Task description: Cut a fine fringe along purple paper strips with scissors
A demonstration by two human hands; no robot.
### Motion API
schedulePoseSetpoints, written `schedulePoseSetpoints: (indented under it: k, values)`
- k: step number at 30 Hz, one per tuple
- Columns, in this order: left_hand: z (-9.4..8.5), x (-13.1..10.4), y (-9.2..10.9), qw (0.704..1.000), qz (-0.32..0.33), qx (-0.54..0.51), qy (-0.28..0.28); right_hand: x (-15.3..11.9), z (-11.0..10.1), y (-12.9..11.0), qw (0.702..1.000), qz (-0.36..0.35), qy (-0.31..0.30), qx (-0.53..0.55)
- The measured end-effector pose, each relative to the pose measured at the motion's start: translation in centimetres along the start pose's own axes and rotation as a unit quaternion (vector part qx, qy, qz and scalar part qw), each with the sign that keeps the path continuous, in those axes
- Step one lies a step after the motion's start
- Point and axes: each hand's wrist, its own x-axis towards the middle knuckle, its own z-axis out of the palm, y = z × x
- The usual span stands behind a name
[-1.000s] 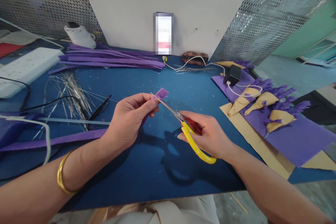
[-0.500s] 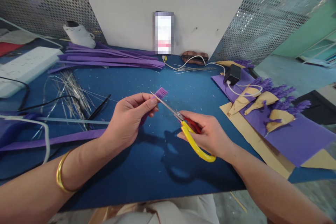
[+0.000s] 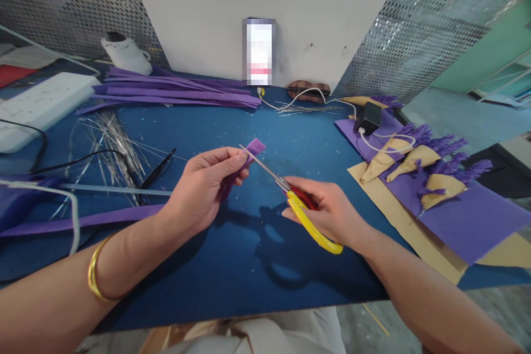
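Observation:
Between thumb and fingers, my left hand (image 3: 203, 185) pinches a purple paper strip (image 3: 256, 147); its far end is snipped into a short fringe, and the rest trails behind the hand and under the forearm. My right hand (image 3: 326, 207) grips a pair of scissors (image 3: 313, 227) with yellow and red handles. The blades point up and left and lie across the strip, close to my left fingertips. They look nearly closed. Part of the red handle is hidden by my right fingers.
Purple strips (image 3: 178, 93) lie along the back. Thin wires (image 3: 118, 144) and a white power strip (image 3: 45, 110) are at left. A phone (image 3: 259, 52) leans on the board. At right, small wrapped purple flowers (image 3: 415, 160) and a black charger (image 3: 368, 118) rest on purple paper (image 3: 477, 229).
The scissor blades look slightly more closed across the strip. My left thumb has shifted a little, showing more of the strip. Otherwise both hands stay nearly in place.

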Motion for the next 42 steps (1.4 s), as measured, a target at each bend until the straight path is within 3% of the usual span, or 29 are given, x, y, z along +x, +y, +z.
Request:
schedulePoseSetpoints:
  k: [6,13,26,35,42]
  values:
    - [-0.06,0.14,0.11,0.999,-0.039,-0.012,-0.001,0.27,0.22,0.07,0.995,0.042,-0.002,0.089]
    - [-0.02,0.11,0.06,1.0,-0.023,0.0,0.004,0.31,0.3,0.1,0.994,0.048,0.011,0.102]
    - [0.01,0.02,0.09,1.0,-0.009,-0.003,0.008,0.28,0.06,0.01,0.999,0.029,0.019,0.029]
    - [-0.14,0.18,-0.28,0.999,0.039,0.023,0.008,0.03,-0.04,-0.39,0.996,-0.022,0.021,-0.084]
    - [-0.06,0.09,-0.51,0.997,0.061,0.037,-0.001,-0.07,0.06,-0.36,0.993,-0.039,0.031,-0.108]
